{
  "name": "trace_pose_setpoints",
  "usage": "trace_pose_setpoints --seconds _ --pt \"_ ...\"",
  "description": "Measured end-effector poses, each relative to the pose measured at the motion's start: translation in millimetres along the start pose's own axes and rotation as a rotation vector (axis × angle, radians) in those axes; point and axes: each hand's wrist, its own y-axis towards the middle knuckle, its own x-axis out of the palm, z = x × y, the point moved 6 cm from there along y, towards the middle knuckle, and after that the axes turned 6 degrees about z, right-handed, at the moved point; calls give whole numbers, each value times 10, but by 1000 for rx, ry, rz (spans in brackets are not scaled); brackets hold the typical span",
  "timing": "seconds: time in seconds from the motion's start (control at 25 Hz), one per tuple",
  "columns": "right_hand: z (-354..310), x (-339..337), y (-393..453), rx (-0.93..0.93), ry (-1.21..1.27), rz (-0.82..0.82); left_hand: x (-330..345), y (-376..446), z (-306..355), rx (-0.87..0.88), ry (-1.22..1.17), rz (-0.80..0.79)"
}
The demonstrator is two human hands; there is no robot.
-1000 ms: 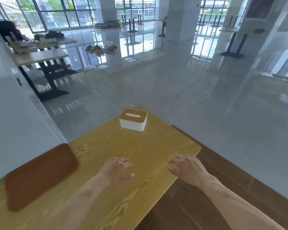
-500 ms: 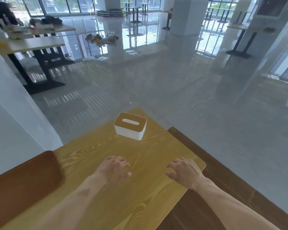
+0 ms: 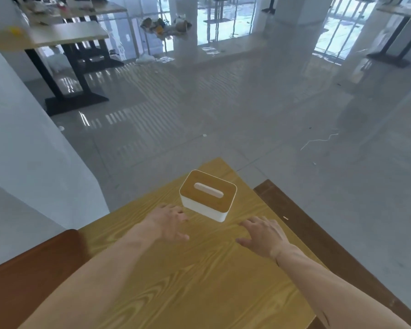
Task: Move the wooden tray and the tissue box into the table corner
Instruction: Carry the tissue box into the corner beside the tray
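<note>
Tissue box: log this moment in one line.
tissue box: on table, untouched | left hand: open, near it | right hand: open | tray: left edge

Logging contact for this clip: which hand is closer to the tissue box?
The left hand: its fingertips nearly reach the tissue box's near-left corner. The right hand hangs farther back, with bare table between.
</note>
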Motion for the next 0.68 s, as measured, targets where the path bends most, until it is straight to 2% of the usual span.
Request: trace_pose_setpoints --seconds 0.2,0.4,0.68 --pt "18 -115 703 51 46 -28 -324 636 -293 47 31 92" --pt "-80 -11 1224 49 37 -114 -306 1193 -431 7 144 -37" --pt "-137 289 1528 25 70 -186 -187 1559 -353 42 185 -51"
